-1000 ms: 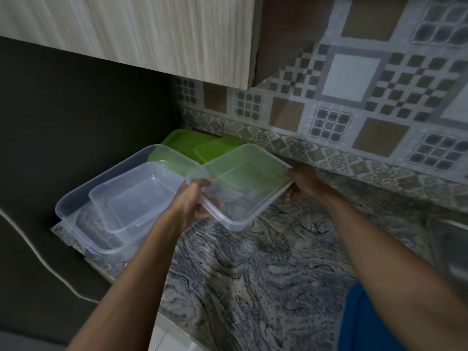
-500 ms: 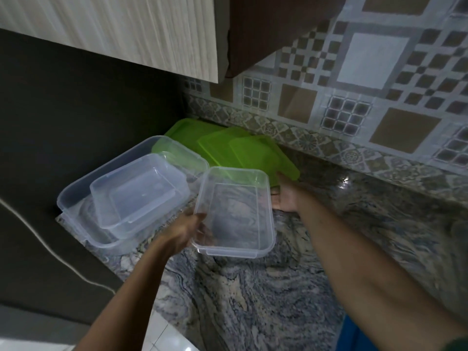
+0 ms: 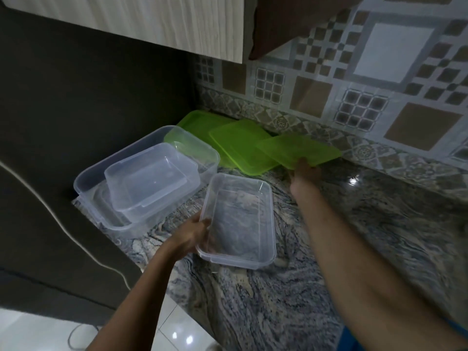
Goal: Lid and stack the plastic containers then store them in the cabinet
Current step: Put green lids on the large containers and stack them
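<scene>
A small clear plastic container (image 3: 240, 219) rests on the marble counter, and my left hand (image 3: 192, 235) grips its near left corner. My right hand (image 3: 305, 173) holds the near edge of the smallest green lid (image 3: 298, 149), lifted a little off the counter. Two larger green lids (image 3: 238, 145) lie overlapped behind it against the backsplash. At the left, a medium clear container (image 3: 152, 181) sits tilted inside a large clear container (image 3: 101, 171).
The marble counter (image 3: 354, 249) ends at its left edge beside a dark wall with a white cable (image 3: 63, 231). A wooden wall cabinet (image 3: 152, 21) hangs overhead, its door (image 3: 291, 21) ajar. The patterned tile backsplash runs along the back.
The small container came down from in front of the lids onto the counter. My right hand left the container and took hold of the smallest green lid, raising it.
</scene>
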The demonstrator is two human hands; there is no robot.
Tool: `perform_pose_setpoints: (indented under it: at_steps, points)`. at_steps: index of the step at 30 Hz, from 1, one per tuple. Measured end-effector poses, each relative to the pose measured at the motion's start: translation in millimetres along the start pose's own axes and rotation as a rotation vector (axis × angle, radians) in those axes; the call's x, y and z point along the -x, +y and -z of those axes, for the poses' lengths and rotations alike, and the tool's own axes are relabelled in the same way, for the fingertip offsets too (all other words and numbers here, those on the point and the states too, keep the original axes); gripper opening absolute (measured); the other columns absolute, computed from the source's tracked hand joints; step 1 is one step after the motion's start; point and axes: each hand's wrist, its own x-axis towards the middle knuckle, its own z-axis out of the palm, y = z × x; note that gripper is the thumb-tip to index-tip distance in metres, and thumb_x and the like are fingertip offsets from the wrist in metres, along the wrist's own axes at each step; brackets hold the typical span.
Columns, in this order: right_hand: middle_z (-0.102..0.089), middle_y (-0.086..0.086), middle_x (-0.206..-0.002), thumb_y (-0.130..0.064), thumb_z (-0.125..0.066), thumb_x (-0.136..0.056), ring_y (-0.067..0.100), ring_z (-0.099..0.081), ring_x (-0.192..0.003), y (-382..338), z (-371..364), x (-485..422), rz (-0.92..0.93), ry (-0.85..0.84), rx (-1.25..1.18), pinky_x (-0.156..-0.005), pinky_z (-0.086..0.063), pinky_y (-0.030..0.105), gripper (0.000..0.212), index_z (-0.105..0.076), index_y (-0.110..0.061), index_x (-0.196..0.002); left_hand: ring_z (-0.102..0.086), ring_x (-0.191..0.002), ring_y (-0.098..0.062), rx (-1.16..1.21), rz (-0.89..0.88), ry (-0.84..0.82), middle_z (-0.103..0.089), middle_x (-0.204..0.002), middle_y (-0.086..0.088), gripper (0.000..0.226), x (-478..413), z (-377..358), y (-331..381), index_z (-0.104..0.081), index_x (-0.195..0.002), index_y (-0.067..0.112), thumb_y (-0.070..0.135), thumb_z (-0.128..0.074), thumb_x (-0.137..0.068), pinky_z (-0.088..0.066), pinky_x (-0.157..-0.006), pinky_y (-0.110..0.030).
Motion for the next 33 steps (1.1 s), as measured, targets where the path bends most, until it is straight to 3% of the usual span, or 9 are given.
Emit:
perform_pose_setpoints:
  at_steps: [3,10,12,16,19,23,25,31,33]
  points:
    - [-0.064,0.011,-0.102,-0.003,-0.056,-0.09,0.023,-0.063,-0.086,-10.2,14.1,21.6,0.141,-0.034,-0.119,-0.085,-0.054,0.047,0.021,-0.049,-0.022,-0.084,-0.067,-0.053,-0.013,0.029,-0.017,-0.099,-0.072,-0.071,-0.005,0.021,0.0,2.4,-13.9,-0.061,-0.114,0.007,0.015,-0.048,-0.1,-0.054,-0.048,-0.026]
    - [-0.07,-0.006,-0.098,-0.013,-0.055,-0.097,0.02,-0.066,-0.096,-18.5,65.9,43.0,0.252,-0.163,-0.146,-0.09,-0.053,0.042,0.018,-0.065,-0.027,-0.102,-0.071,-0.084,-0.025,-0.461,-0.21,0.062,-0.072,-0.092,-0.011,0.027,-7.9,3.0,-27.9,-0.068,-0.113,0.015,0.031,-0.053,-0.096,-0.059,-0.077,-0.04]
    - [-0.072,-0.006,-0.093,-0.022,-0.062,-0.093,0.015,-0.067,-0.087,-24.0,70.1,41.8,0.265,-0.17,-0.014,-0.089,-0.054,0.04,0.01,-0.068,-0.021,-0.101,-0.068,-0.097,-0.026,-0.472,-0.216,0.105,-0.073,-0.1,-0.012,0.034,-10.1,4.9,-29.3,-0.07,-0.111,0.011,0.035,-0.05,-0.097,-0.054,-0.085,-0.036]
    - [-0.075,0.006,-0.102,-0.055,-0.08,-0.066,0.026,-0.072,-0.094,-31.2,73.1,37.5,0.176,-0.289,0.375,-0.086,-0.058,0.048,0.056,-0.073,-0.017,-0.106,-0.064,-0.093,-0.027,-0.2,-0.048,0.072,-0.071,-0.099,-0.014,0.061,-5.4,5.2,-26.5,-0.069,-0.108,0.013,0.053,-0.025,-0.1,-0.052,-0.08,-0.036]
    - [-0.076,0.006,-0.105,-0.058,-0.086,-0.053,0.026,-0.072,-0.098,-26.8,67.1,39.6,0.026,-0.516,0.589,-0.091,-0.056,0.048,0.072,-0.073,-0.017,-0.11,-0.06,-0.084,-0.028,0.044,0.085,0.004,-0.067,-0.086,-0.01,0.067,-6.0,5.8,-19.8,-0.065,-0.106,0.018,0.062,-0.014,-0.097,-0.048,-0.073,-0.033]
    - [-0.074,0.0,-0.093,-0.045,-0.084,-0.068,0.013,-0.069,-0.081,-7.0,51.9,48.5,0.144,-0.559,0.866,-0.08,-0.056,0.027,0.037,-0.073,-0.019,-0.091,-0.069,-0.09,-0.024,-0.016,0.052,-0.035,-0.074,-0.098,-0.006,0.063,-11.8,8.2,-22.6,-0.074,-0.095,0.024,0.072,-0.035,-0.087,-0.054,-0.08,-0.035]
    - [-0.073,0.005,-0.089,-0.04,-0.082,-0.073,0.016,-0.066,-0.077,7.6,46.3,49.8,0.183,-0.495,0.865,-0.076,-0.054,0.03,0.039,-0.074,-0.009,-0.095,-0.07,-0.097,-0.021,-0.108,-0.026,-0.006,-0.075,-0.107,-0.004,0.058,-12.2,8.3,-26.4,-0.077,-0.096,0.029,0.076,-0.051,-0.074,-0.056,-0.088,-0.039]
    - [-0.069,0.014,-0.089,-0.069,-0.066,-0.07,0.025,-0.065,-0.085,53.3,44.3,40.1,0.247,-0.242,0.931,-0.07,-0.049,0.038,0.066,-0.068,-0.006,-0.089,-0.062,-0.092,-0.018,-0.213,-0.126,0.037,-0.065,-0.105,-0.006,0.04,-14.3,-7.7,-26.7,-0.064,-0.118,0.006,0.033,-0.066,-0.089,-0.048,-0.084,-0.026]
    - [-0.07,0.021,-0.101,-0.055,-0.069,-0.08,0.032,-0.066,-0.095,55.4,40.8,45.4,0.265,-0.215,0.918,-0.071,-0.044,0.034,0.059,-0.067,0.0,-0.099,-0.063,-0.087,-0.02,-0.244,-0.14,0.071,-0.068,-0.106,-0.011,0.032,-19.6,-9.4,-29.9,-0.065,-0.113,0.006,0.027,-0.067,-0.089,-0.052,-0.083,-0.029]
